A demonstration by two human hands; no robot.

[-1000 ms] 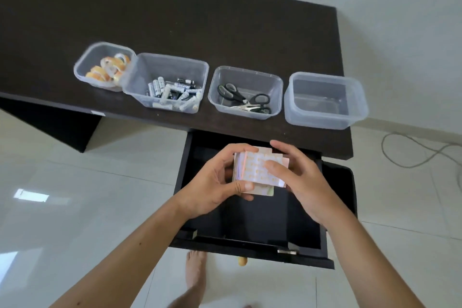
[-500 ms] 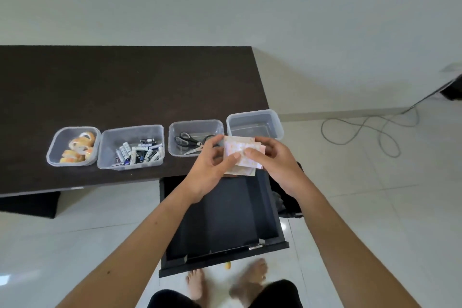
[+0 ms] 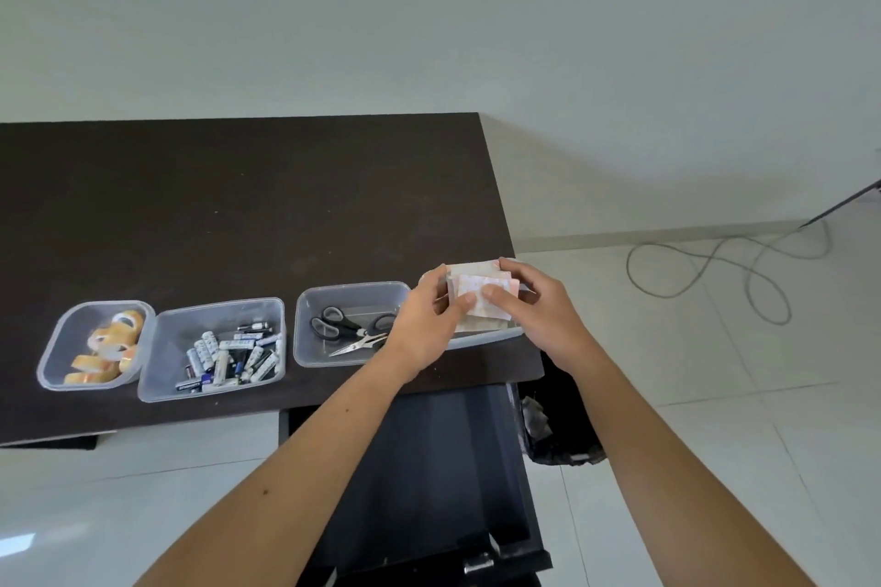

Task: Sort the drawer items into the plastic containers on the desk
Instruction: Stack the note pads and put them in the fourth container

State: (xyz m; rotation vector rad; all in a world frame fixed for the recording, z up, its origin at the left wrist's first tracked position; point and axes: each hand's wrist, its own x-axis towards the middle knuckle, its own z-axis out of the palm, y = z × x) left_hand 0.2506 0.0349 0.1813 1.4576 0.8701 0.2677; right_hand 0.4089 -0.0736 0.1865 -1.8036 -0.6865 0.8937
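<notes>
- Pale pink-and-white stack of paper packets (image 3: 481,300), edges uneven, pinched by left hand (image 3: 429,324) and right hand (image 3: 538,315)
- Over rightmost container (image 3: 486,338), 3 o'clock of scissors (image 3: 348,330)

wall (image 3: 429,14): plain, pale, behind the desk
floor (image 3: 739,396): glossy white tiles, grout lines visible
cable (image 3: 705,272): grey, looped loosely on the floor at right, running toward the right edge
bin (image 3: 562,434): dark, beside the desk's right end, crumpled scrap inside
</notes>
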